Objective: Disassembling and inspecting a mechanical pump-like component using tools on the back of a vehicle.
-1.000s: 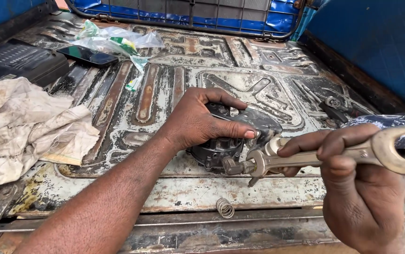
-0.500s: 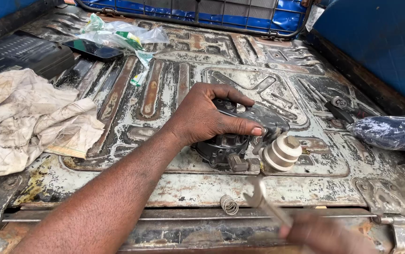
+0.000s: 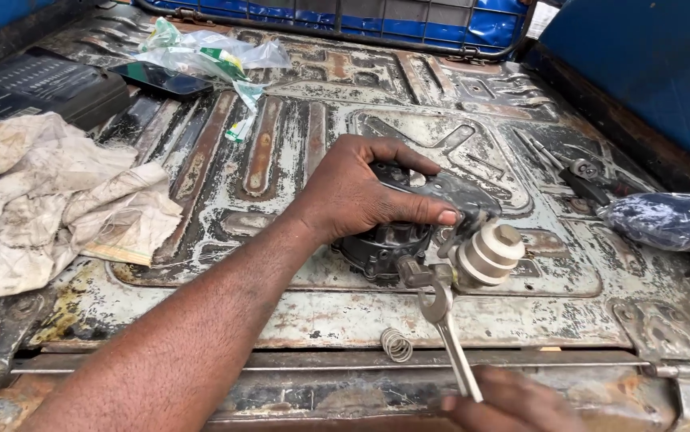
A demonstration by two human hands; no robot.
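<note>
My left hand presses down on a dark, greasy round engine part that lies on the worn metal truck bed. A cream ribbed pulley sticks out on the part's right side. My right hand, half cut off at the bottom edge, grips the lower end of a silver spanner. The spanner's open jaw sits on a fitting at the part's front, just left of the pulley. A small coil spring lies loose on the bed in front of the part.
A dirty crumpled cloth lies at the left. Behind it are a dark case, a phone and a clear plastic bag. A blue wrapped bundle and hand tools sit at the right. Blue walls enclose the bed.
My right hand dropped from beside the pulley to the bottom edge, swinging the spanner from nearly level to upright with its jaw on the fitting. The left hand stayed on the part.
</note>
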